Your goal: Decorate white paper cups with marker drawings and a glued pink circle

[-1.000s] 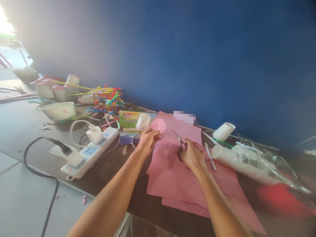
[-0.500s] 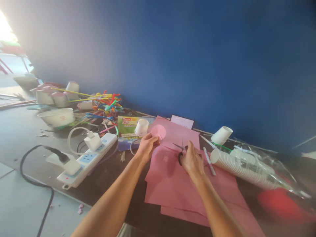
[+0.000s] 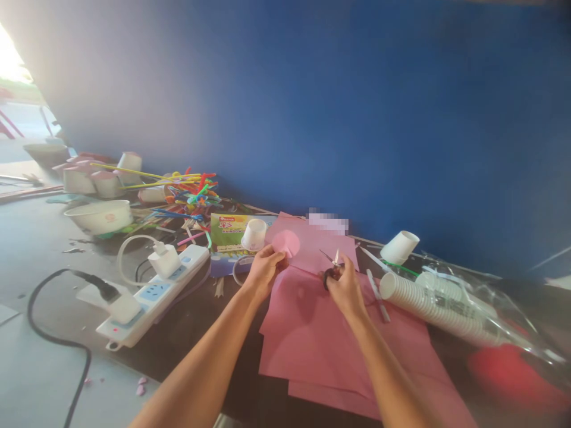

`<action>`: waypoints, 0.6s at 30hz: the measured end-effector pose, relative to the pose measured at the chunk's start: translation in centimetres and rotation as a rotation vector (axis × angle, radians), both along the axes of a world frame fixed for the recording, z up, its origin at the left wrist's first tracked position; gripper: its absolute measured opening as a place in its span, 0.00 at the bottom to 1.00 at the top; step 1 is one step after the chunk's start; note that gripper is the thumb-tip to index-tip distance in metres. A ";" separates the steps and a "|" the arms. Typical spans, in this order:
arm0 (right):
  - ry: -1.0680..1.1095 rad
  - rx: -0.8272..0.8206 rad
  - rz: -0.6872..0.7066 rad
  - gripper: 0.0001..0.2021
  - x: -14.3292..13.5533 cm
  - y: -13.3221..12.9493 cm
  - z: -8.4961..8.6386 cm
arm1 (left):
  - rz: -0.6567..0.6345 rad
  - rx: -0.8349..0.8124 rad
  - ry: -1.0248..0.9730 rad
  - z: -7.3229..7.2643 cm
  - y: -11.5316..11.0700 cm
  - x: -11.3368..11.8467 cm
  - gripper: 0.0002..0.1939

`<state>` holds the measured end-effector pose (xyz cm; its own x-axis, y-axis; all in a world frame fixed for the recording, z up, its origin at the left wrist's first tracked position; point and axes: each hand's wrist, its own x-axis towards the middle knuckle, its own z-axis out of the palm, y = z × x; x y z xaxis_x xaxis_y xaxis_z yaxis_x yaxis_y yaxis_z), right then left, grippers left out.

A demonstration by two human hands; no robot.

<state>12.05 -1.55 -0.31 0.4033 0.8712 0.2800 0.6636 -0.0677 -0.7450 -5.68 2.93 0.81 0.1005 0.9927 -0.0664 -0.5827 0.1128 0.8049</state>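
The left hand (image 3: 267, 267) is holding a pink disc (image 3: 286, 241) by its near edge, above the far part of the pink sheets (image 3: 312, 339). To the right, the right hand (image 3: 345, 284) is gripping scissors (image 3: 334, 263); their blades are standing apart from each other and are staying clear of the disc. A pen (image 3: 378, 297) is lying right of this hand, near the cup stack (image 3: 428, 303). At left, a power strip (image 3: 156, 297) is lying.
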 end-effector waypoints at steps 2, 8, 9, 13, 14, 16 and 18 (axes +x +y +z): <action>-0.141 -0.012 -0.027 0.34 0.0 -0.2 0.0 | 0.001 -0.004 0.010 0.2 -0.1 0.0 0.09; -0.185 -0.022 -0.189 0.31 1.3 0.6 -0.2 | -0.004 -0.007 0.023 0.3 -0.2 -0.1 0.09; -0.100 0.001 -0.168 0.32 1.6 0.9 -0.3 | -0.003 -0.006 0.021 0.3 -0.2 -0.1 0.09; 0.170 0.041 0.007 0.28 2.3 1.3 -0.5 | 0.001 -0.011 0.033 0.0 0.0 0.0 0.09; 0.183 0.051 0.031 0.25 2.2 1.2 -0.4 | 0.000 -0.010 0.036 0.0 0.0 0.1 0.09; 0.192 0.081 0.065 0.20 1.6 0.8 0.0 | -0.014 0.001 0.045 0.0 0.0 0.1 0.09; 0.240 0.105 0.143 0.21 0.7 0.1 0.5 | -0.048 0.023 0.085 0.1 -0.2 0.3 0.10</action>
